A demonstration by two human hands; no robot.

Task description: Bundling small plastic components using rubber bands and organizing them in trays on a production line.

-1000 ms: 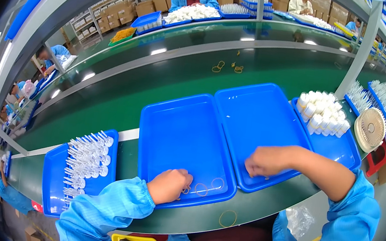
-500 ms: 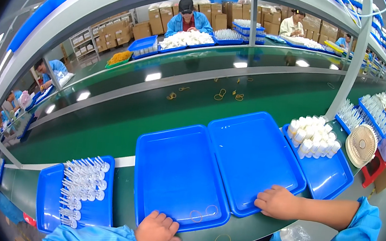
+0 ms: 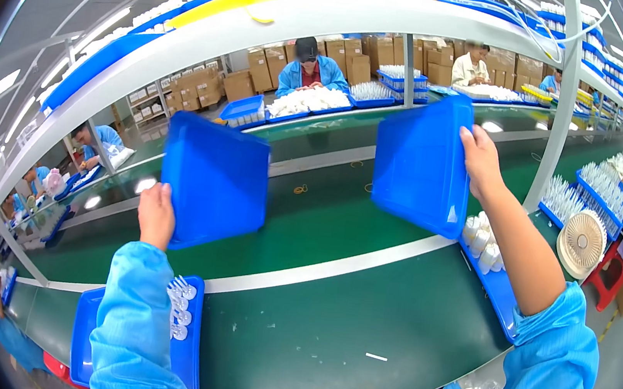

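Note:
Both blue plastic trays are up off the green bench, tilted steeply. My left hand (image 3: 157, 216) grips the near-left edge of one tray (image 3: 221, 183), fingers closed round its rim. On the other side my right hand (image 3: 480, 162) is closed on the right edge of the second tray (image 3: 418, 161). Neither lifted tray shows anything in it. Below my left forearm lies a blue tray (image 3: 189, 351) with clear, stemmed plastic pieces (image 3: 179, 307), partly hidden by my sleeve. White-capped clear containers (image 3: 483, 243) stand in a blue tray (image 3: 497, 295) beside my right forearm.
A small white strip (image 3: 376, 357) lies on the green bench top (image 3: 293, 348). Thin rubber bands (image 3: 300, 189) rest on the green belt beyond. A grey post (image 3: 560, 132) and overhead beam (image 3: 270, 22) frame the station. At right is a round beige fan (image 3: 584, 243). Co-workers sit across the line.
Both trays have risen off the bench, swung up and away from me, apart from each other. My hands moved from the near rims to outer edges. The bands left the near tray and bench.

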